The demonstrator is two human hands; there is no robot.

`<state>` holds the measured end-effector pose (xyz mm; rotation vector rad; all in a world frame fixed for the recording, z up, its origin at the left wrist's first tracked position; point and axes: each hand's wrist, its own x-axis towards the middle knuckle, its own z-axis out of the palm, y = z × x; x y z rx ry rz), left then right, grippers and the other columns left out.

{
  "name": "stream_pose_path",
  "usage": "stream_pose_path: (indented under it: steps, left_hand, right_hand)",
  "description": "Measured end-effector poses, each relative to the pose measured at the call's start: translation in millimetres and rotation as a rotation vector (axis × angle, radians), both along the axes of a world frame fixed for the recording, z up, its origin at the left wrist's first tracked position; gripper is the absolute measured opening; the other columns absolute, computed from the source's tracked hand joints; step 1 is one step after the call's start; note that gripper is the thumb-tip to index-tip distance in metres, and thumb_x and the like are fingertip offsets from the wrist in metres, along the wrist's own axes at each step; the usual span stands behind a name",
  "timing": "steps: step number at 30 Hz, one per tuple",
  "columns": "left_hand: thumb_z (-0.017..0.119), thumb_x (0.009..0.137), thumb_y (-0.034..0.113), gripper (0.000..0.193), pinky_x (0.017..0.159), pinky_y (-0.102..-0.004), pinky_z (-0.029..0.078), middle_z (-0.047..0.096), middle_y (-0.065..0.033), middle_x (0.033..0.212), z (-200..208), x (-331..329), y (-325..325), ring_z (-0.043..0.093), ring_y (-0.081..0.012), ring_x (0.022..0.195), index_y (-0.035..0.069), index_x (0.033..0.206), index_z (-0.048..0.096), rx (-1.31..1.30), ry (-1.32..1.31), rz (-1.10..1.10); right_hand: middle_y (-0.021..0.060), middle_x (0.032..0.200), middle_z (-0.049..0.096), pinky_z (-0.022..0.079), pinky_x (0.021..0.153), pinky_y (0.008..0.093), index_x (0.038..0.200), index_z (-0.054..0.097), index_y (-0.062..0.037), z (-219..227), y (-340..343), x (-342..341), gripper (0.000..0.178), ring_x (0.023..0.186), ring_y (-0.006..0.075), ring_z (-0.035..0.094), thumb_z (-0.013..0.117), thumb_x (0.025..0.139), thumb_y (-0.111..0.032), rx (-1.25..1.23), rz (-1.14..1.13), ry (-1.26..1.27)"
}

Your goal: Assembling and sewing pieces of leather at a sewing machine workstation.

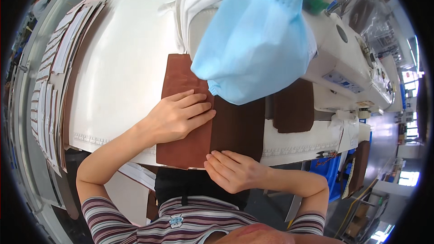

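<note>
My left hand (pixel 178 115) lies flat, fingers spread, on a light brown leather panel (pixel 183 147) that rests on a white padded table (pixel 122 63). A darker brown panel (pixel 238 129) joins it along its right edge. My right hand (pixel 230 169) presses with curled fingers on the near edge where the two panels meet. A light blue mask (pixel 255 36) hangs close to the camera and hides the far part of the panels and the sewing machine's needle area.
A white sewing machine (pixel 343 58) stands at the right, with another dark brown piece (pixel 294 106) below it. Stacks of cut white and brown pieces (pixel 54 72) line the table's left side. White cloth (pixel 194 0) is bunched at the back. Blue bins (pixel 330 167) sit under the table.
</note>
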<state>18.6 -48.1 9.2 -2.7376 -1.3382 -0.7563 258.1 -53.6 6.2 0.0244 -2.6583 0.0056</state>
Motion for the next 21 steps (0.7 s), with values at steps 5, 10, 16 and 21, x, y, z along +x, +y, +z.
stream_pose_path:
  steps: [5, 10, 16, 21]
  left_hand:
    - [0.062, 0.071, 0.008, 0.027, 0.088, -0.0366, 0.053, 0.066, -0.0065, 0.102, 3.5, -2.5, 7.6, 0.061, -0.0243, 0.103, 0.005, 0.097, 0.069, 0.009, 0.004, -0.004]
    - [0.062, 0.069, 0.009, 0.026, 0.088, -0.036, 0.052, 0.066, -0.0066, 0.098, 2.8, 1.2, 10.3, 0.061, -0.0234, 0.098, 0.003, 0.093, 0.07, 0.069, -0.028, -0.034]
    - [0.063, 0.066, 0.009, 0.029, 0.085, -0.0357, 0.052, 0.066, -0.0076, 0.099, -0.6, -1.7, 15.5, 0.061, -0.0246, 0.097, 0.002, 0.093, 0.07, 0.069, -0.02, -0.039]
    - [0.064, 0.065, 0.009, 0.028, 0.083, -0.0345, 0.052, 0.066, -0.0073, 0.096, 4.1, 0.1, 20.0, 0.061, -0.0252, 0.096, 0.002, 0.092, 0.069, 0.038, -0.002, 0.015]
  right_hand:
    - [0.0123, 0.094, 0.068, 0.055, 0.075, 0.0301, 0.091, 0.067, -0.0008, -1.4, 12.3, -5.3, 0.018, 0.088, 0.0216, 0.066, 0.064, 0.077, -0.012, -0.009, -0.011, 0.01]
    - [0.0121, 0.095, 0.067, 0.055, 0.074, 0.0317, 0.091, 0.066, -0.0005, 1.0, 27.3, -8.8, 0.02, 0.087, 0.0226, 0.066, 0.063, 0.074, -0.011, -0.02, -0.012, -0.001]
    - [0.0132, 0.094, 0.067, 0.056, 0.074, 0.0321, 0.091, 0.065, 0.0, -2.2, 42.5, -12.8, 0.024, 0.088, 0.0233, 0.066, 0.064, 0.07, -0.012, -0.023, -0.036, 0.02]
    - [0.0129, 0.093, 0.067, 0.056, 0.073, 0.0318, 0.089, 0.066, -0.0001, -3.9, 57.3, -16.9, 0.022, 0.088, 0.023, 0.066, 0.064, 0.07, -0.01, -0.004, -0.04, 0.011]
